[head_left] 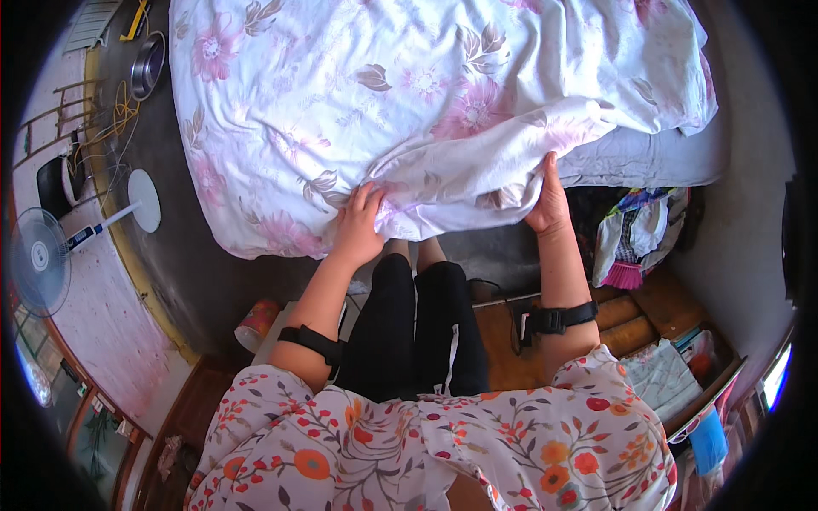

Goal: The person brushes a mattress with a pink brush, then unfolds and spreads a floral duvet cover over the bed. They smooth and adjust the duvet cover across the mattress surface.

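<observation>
A white bed sheet [341, 111] with pink flowers and grey leaves covers most of the bed in front of me, wrinkled all over. Its near edge is lifted and folded between my hands. My left hand [362, 223] lies at that edge, fingers bent over the cloth and pressed on it. On the other side, my right hand [550, 200] grips the raised fold, thumb upward and fingers hidden behind the fabric. To the right of the fold, a plain pale lavender layer [648, 160] shows uncovered at the bed's edge.
A standing fan [43, 255] and a metal basin [148, 66] are at the left. Bundled clothes [639, 230] and a pink brush [623, 275] lie below the bed's right side. Behind them is an open box [673, 383]. A round tin [257, 324] stands near my left arm.
</observation>
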`<state>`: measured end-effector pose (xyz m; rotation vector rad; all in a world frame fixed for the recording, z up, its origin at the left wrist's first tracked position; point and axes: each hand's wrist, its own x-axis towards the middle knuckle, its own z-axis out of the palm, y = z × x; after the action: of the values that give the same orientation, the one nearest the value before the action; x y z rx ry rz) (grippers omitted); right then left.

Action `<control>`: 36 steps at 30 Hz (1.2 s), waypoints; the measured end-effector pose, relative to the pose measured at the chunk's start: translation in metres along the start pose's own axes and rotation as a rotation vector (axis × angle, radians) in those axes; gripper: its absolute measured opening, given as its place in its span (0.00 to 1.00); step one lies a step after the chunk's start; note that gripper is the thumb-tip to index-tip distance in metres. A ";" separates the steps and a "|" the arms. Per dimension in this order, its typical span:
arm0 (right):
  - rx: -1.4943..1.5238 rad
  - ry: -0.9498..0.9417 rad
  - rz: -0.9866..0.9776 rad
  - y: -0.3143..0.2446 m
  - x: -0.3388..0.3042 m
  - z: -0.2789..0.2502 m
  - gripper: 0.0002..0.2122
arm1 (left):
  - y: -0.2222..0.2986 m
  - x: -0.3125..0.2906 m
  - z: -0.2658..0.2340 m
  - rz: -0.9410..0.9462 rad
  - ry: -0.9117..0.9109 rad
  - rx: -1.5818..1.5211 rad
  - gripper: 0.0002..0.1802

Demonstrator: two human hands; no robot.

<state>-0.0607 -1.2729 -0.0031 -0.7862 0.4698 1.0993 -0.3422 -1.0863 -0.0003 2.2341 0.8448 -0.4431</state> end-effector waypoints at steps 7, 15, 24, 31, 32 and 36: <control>-0.301 0.628 -0.369 -0.018 -0.073 -0.090 0.10 | -0.004 0.005 -0.010 -0.034 -0.053 -0.056 0.38; -0.014 0.492 -0.013 -0.002 -0.098 -0.117 0.18 | -0.001 0.010 -0.013 0.060 0.098 0.029 0.23; 0.072 0.346 -0.341 -0.034 -0.052 -0.040 0.30 | -0.023 0.024 -0.029 -0.013 0.434 -0.363 0.07; 0.244 0.237 -0.100 0.023 0.014 -0.047 0.26 | -0.021 0.022 -0.032 -0.132 0.317 -0.452 0.08; 0.257 0.191 -0.064 0.023 0.015 -0.043 0.26 | -0.021 0.021 -0.032 -0.116 0.320 -0.437 0.07; 0.160 0.069 0.009 0.010 0.007 -0.030 0.25 | -0.023 0.019 -0.029 -0.058 0.337 -0.414 0.06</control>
<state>-0.0656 -1.2893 -0.0304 -0.6838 0.6127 1.0318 -0.3422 -1.0452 -0.0011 1.9228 1.0663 0.0871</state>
